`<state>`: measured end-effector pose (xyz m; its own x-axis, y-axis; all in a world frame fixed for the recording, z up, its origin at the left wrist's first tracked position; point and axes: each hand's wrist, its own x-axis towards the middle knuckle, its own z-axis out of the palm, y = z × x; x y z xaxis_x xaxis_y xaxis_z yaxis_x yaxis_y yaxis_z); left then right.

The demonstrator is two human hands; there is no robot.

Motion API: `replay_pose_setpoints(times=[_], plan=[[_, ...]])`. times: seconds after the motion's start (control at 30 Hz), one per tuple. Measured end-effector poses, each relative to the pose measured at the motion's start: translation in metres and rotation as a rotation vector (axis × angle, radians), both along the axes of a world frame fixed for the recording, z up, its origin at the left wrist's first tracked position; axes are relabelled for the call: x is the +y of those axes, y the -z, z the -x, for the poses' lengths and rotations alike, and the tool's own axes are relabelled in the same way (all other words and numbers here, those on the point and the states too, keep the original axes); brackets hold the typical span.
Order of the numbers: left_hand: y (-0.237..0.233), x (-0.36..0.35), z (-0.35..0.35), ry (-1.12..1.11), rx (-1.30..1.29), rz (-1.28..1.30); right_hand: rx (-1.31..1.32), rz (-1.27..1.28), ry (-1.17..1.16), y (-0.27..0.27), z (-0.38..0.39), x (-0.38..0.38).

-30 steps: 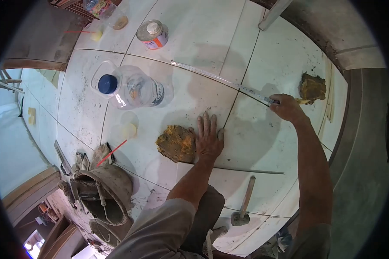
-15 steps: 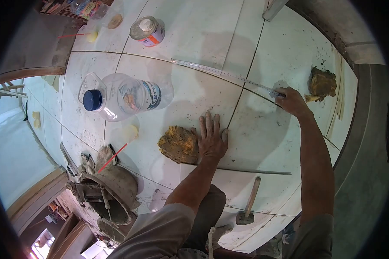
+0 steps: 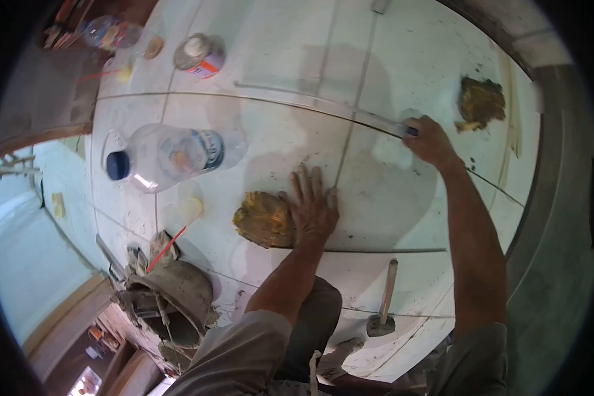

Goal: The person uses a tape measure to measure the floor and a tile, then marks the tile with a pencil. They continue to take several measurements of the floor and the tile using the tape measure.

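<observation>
Right hand: the right hand [image 3: 429, 140], in the upper right of the frame, is clenched on the near end of a thin, silver steel measuring tape [image 3: 310, 100]. A small blue part shows at the fingertips; the grip itself is blurred.
Tape position: the measuring tape lies drawn out across the white glazed floor tiles [image 3: 389, 191], running from the right hand toward the upper left of the frame and crossing a grout joint.
Left hand: the left hand [image 3: 310, 208], at frame centre, is spread flat with its palm on the tile and grasps nothing. Its picture-left edge touches a yellow-brown, mortar-soiled sponge [image 3: 264, 218].
Handling, judged: the tape is light. Its blade is springy and stiff only along its curve, so it is likely to buckle or slide on the glazed surface, and its edges are thin. The soundest hold is at the case end, where the right hand has it.
Surroundings: a second soiled sponge [image 3: 480, 100] lies beyond the right hand, apart from it.
Left of frame: a clear plastic jug with a blue cap [image 3: 171, 155] lies on its side, with a labelled tin can [image 3: 198, 54] above it.
Lower frame: a wooden-handled mallet [image 3: 386, 297] lies on the tile near the knees, and a grey, mortar-caked bucket [image 3: 168, 297] stands at the lower left.
</observation>
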<state>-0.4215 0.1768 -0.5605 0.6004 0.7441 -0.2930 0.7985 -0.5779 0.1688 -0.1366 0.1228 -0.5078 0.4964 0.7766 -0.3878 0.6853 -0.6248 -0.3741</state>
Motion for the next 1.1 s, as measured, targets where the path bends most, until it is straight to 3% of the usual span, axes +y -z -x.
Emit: replay_pose_setpoints(times=[0.07, 0.13, 0.17, 0.2, 0.3, 0.4, 0.5, 0.57, 0.63, 0.77, 0.83, 0.87, 0.93, 0.97, 1.03, 1.07, 1.1], plan=[[0.000, -0.002, -0.003, 0.025, 0.021, -0.087, 0.137, -0.129, 0.052, 0.005, 0.015, -0.013], [0.004, -0.004, -0.003, 0.031, -0.042, -0.107, 0.112, -0.342, -0.058, 0.020, 0.038, -0.032], [0.007, -0.005, -0.002, 0.036, -0.106, -0.097, 0.228, -0.357, 0.140, 0.013, 0.058, -0.041], [0.015, -0.008, 0.001, 0.062, -0.122, -0.170, 0.190, -0.303, 0.155, -0.007, 0.074, -0.050], [0.009, -0.018, -0.007, 0.073, 0.105, -0.335, 0.426, -0.201, 0.479, -0.062, 0.122, -0.108], [0.014, -0.019, -0.001, 0.114, 0.136, -0.398, 0.415, -0.026, 0.532, -0.082, 0.166, -0.209], [0.006, -0.028, 0.005, 0.273, 0.284, -0.438, 0.347, 0.056, 0.761, -0.157, 0.215, -0.312], [0.036, -0.014, 0.018, 0.571, 0.453, -0.691, 0.191, 0.120, 0.896, -0.195, 0.262, -0.377], [0.028, -0.017, 0.012, 0.531, 0.539, -0.630, 0.131, 0.209, 1.037, -0.231, 0.305, -0.423], [0.068, 0.005, 0.017, 0.400, 0.287, -0.712, 0.086, 0.211, 1.348, -0.250, 0.393, -0.490], [0.073, 0.036, 0.014, 0.708, 0.350, -0.798, 0.111, 0.083, 1.483, -0.250, 0.419, -0.513], [0.072, 0.054, 0.010, 0.726, 0.330, -0.813, 0.106, 0.068, 1.534, -0.256, 0.427, -0.521], [0.061, 0.084, -0.011, 0.393, 0.036, 0.120, 0.035, 0.043, 1.491, -0.255, 0.433, -0.532], [0.057, 0.097, -0.026, 0.429, 0.019, 0.107, 0.059, 0.016, 1.469, -0.253, 0.434, -0.535], [0.056, 0.113, -0.051, 0.062, 0.016, 0.594, 0.092, -0.015, 1.438, -0.252, 0.437, -0.536], [0.058, 0.113, -0.056, 0.089, 0.010, 0.591, 0.110, -0.020, 1.423, -0.252, 0.437, -0.538], [0.059, 0.108, -0.058, 0.326, 0.017, 0.487, 0.100, -0.034, 1.441, -0.251, 0.438, -0.540]])
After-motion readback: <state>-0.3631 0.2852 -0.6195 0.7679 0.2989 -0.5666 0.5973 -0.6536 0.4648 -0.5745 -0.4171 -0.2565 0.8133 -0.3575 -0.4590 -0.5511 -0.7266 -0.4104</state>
